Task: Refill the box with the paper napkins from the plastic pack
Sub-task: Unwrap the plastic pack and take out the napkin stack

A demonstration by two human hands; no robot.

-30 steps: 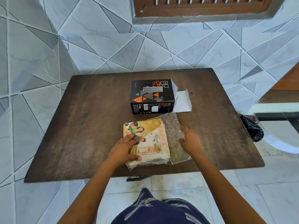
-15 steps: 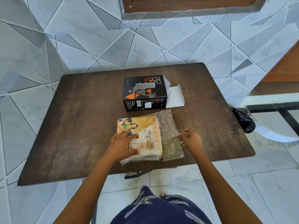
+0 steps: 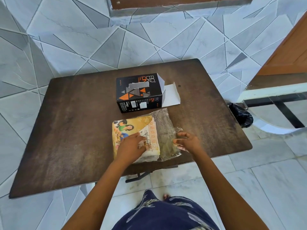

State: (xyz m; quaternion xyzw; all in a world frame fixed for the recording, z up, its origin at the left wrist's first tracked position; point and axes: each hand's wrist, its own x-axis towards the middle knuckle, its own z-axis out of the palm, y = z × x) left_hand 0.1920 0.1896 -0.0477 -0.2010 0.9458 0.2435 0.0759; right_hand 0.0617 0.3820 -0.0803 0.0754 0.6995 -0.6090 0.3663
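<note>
The right hand point(image 3: 186, 141) has moved inward on the plastic pack point(image 3: 132, 126); its curled fingers grasp the clear end. The left hand point(image 3: 131, 146) presses flat on the printed part. The box point(image 3: 138, 92) lies just behind on the counter point(image 3: 74, 130), flap open.

The right hand point(image 3: 189, 142), which lay flat on the clear loose end point(image 3: 163, 127) of the napkin pack point(image 3: 132, 124) a second ago and then pinched its edge, now has its fingers point(image 3: 177, 141) curled and spread at that edge. The film there is slightly lifted off the tabletop point(image 3: 74, 130), though a firm grip cannot be made out. The left hand point(image 3: 131, 147) has slid to the right across the printed face, from the picture to the script lettering.
</note>
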